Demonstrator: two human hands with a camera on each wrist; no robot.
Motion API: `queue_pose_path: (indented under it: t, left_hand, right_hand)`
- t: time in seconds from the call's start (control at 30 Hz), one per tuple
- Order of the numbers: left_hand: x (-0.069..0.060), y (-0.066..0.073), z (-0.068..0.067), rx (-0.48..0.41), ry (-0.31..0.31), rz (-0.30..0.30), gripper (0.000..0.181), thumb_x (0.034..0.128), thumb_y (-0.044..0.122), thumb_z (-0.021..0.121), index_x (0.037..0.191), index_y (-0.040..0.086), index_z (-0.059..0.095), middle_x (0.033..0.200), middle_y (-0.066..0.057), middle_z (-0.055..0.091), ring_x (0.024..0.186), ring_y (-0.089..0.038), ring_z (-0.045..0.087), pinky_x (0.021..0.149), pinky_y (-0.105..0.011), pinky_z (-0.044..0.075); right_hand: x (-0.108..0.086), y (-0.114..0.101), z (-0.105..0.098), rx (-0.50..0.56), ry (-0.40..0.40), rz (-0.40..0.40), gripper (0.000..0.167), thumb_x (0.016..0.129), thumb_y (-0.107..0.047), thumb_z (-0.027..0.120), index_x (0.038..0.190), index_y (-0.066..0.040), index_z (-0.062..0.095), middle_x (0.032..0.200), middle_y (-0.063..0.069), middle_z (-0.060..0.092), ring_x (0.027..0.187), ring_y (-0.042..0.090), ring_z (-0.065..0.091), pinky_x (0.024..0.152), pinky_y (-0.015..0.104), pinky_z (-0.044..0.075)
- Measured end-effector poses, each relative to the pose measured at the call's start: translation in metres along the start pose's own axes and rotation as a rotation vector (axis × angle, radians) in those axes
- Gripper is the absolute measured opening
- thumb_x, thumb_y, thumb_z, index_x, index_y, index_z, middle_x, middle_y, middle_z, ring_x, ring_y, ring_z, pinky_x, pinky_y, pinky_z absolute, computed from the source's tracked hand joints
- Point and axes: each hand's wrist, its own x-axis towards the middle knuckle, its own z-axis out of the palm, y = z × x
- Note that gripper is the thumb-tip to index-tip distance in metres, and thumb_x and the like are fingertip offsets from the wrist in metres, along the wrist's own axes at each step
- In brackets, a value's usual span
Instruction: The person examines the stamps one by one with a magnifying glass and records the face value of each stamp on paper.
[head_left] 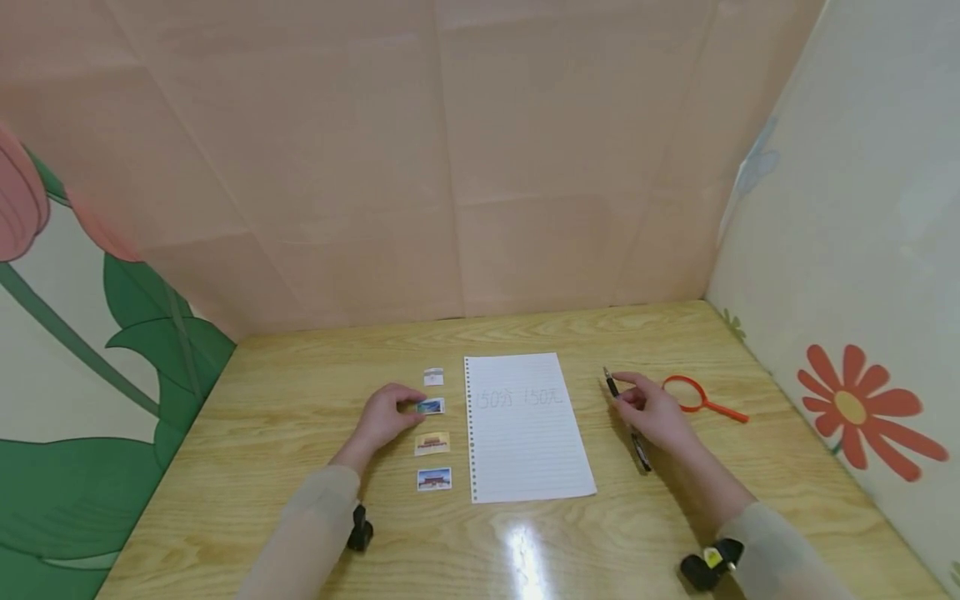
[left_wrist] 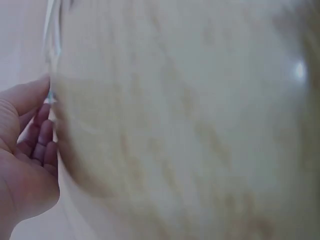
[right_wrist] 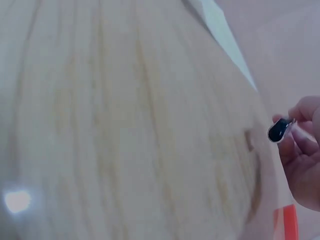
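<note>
I face a creased pinkish backdrop (head_left: pixel 337 167) behind a wood-grained bench (head_left: pixel 247 442), a red flower (head_left: pixel 850 408) decorating the right wall (head_left: pixel 862 183).

Table (head_left: pixel 262 417): backdrop (head_left: pixel 450 167) at far edge; L panel (head_left: pixel 60 492) along L side, R panel (head_left: pixel 862 267) along R side. Sheet (head_left: pixel 525 450) lies approx. ctr. Cards sit in one col. L of sheet, spaced apart, far to nr: card 1 (head_left: pixel 433 377), card 2 (head_left: pixel 432 407), card 3 (head_left: pixel 432 443), card 4 (head_left: pixel 434 479). Card 1 is approx. level w/ sheet's far part, card 4 w/ its nr part. L hand (head_left: pixel 386 419): at L end of card 2, which sits btwn thumb & fingertip. R hand (head_left: pixel 652 412): R of sheet, w/ pen (head_left: pixel 639 447) in grip; pen runs diag., far end L, nr end R. Magnifier (head_left: pixel 723 411): just R of R hand; handle pts R & twd nr side.
</note>
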Motion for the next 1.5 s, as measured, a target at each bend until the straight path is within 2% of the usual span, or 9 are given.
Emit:
queue_pose_path:
  t: [0.13, 0.3, 0.5, 0.67, 0.9, 1.13, 1.3, 1.43, 1.5]
  left_hand:
    - [-0.002, 0.008, -0.004, 0.014, -0.009, 0.004, 0.032, 0.0824, 0.008, 0.08, 0.113, 0.004, 0.072, 0.11, -0.009, 0.067, 0.106, -0.027, 0.061, 0.097, -0.044, 0.047]
    - [-0.009, 0.023, -0.005, 0.046, -0.018, 0.053, 0.034, 0.0841, 0.007, 0.078, 0.117, 0.004, 0.071, 0.113, -0.009, 0.066, 0.107, -0.028, 0.061, 0.097, -0.046, 0.047]
    - [-0.024, 0.047, 0.009, 0.089, -0.057, 0.191, 0.032, 0.0842, 0.008, 0.078, 0.115, 0.002, 0.071, 0.113, -0.01, 0.067, 0.107, -0.029, 0.061, 0.097, -0.046, 0.047]
    - [-0.039, 0.058, 0.025, 0.134, -0.073, 0.295, 0.031, 0.0831, 0.01, 0.079, 0.112, 0.003, 0.073, 0.109, -0.007, 0.07, 0.104, -0.025, 0.062, 0.093, -0.042, 0.05]
    - [-0.057, 0.075, 0.04, 0.149, -0.084, 0.282, 0.034, 0.0824, 0.015, 0.08, 0.114, 0.005, 0.073, 0.108, -0.006, 0.069, 0.104, -0.024, 0.06, 0.095, -0.043, 0.048]
    - [-0.067, 0.086, 0.051, 0.126, -0.087, 0.24, 0.037, 0.0808, 0.018, 0.083, 0.114, 0.006, 0.073, 0.112, -0.007, 0.068, 0.107, -0.025, 0.06, 0.096, -0.043, 0.047]
    - [-0.073, 0.088, 0.057, 0.18, -0.1, 0.275, 0.04, 0.0783, 0.021, 0.084, 0.114, 0.008, 0.074, 0.111, -0.005, 0.067, 0.105, -0.023, 0.059, 0.095, -0.042, 0.047]
    - [-0.075, 0.087, 0.058, 0.233, -0.108, 0.298, 0.038, 0.0779, 0.022, 0.085, 0.112, 0.009, 0.075, 0.108, -0.003, 0.066, 0.104, -0.022, 0.058, 0.095, -0.04, 0.047]
    - [-0.075, 0.086, 0.058, 0.258, -0.116, 0.302, 0.038, 0.0778, 0.023, 0.085, 0.112, 0.009, 0.075, 0.108, -0.003, 0.066, 0.103, -0.022, 0.057, 0.095, -0.039, 0.047]
  right_hand:
    - [-0.003, -0.016, -0.001, 0.178, -0.101, -0.025, 0.044, 0.095, 0.0, 0.062, 0.137, 0.004, 0.049, 0.092, 0.026, 0.066, 0.064, 0.012, 0.055, 0.052, 0.026, 0.048]
    - [-0.001, -0.014, 0.005, 0.242, -0.175, 0.027, 0.033, 0.099, -0.008, 0.059, 0.13, 0.004, 0.057, 0.104, 0.025, 0.068, 0.075, 0.017, 0.058, 0.06, 0.025, 0.049]
    - [0.001, -0.019, 0.013, 0.416, -0.223, 0.144, 0.037, 0.104, -0.015, 0.052, 0.136, 0.005, 0.054, 0.12, 0.025, 0.064, 0.099, 0.022, 0.062, 0.077, 0.025, 0.053]
    - [0.003, -0.025, 0.022, 0.612, -0.251, 0.113, 0.039, 0.104, -0.006, 0.047, 0.139, 0.013, 0.045, 0.12, 0.031, 0.059, 0.101, 0.022, 0.063, 0.081, 0.031, 0.056]
    - [0.006, -0.031, 0.041, 0.598, -0.213, 0.012, 0.04, 0.097, 0.007, 0.054, 0.135, 0.016, 0.046, 0.111, 0.037, 0.053, 0.093, 0.015, 0.063, 0.083, 0.031, 0.057]
    - [0.004, -0.053, 0.054, 0.506, -0.113, -0.075, 0.033, 0.097, -0.001, 0.06, 0.127, 0.012, 0.055, 0.092, 0.02, 0.06, 0.081, 0.014, 0.06, 0.073, 0.028, 0.054]
    - [0.009, -0.057, 0.069, 0.555, -0.146, -0.14, 0.032, 0.098, -0.001, 0.058, 0.128, 0.011, 0.058, 0.089, 0.024, 0.062, 0.078, 0.013, 0.061, 0.071, 0.027, 0.054]
    - [0.013, -0.057, 0.083, 0.581, -0.202, -0.099, 0.036, 0.096, -0.001, 0.061, 0.129, 0.013, 0.056, 0.091, 0.026, 0.064, 0.078, 0.011, 0.063, 0.071, 0.026, 0.056]
    - [0.015, -0.06, 0.088, 0.525, -0.226, -0.07, 0.038, 0.097, -0.004, 0.062, 0.131, 0.011, 0.056, 0.091, 0.025, 0.066, 0.078, 0.01, 0.063, 0.071, 0.024, 0.055]
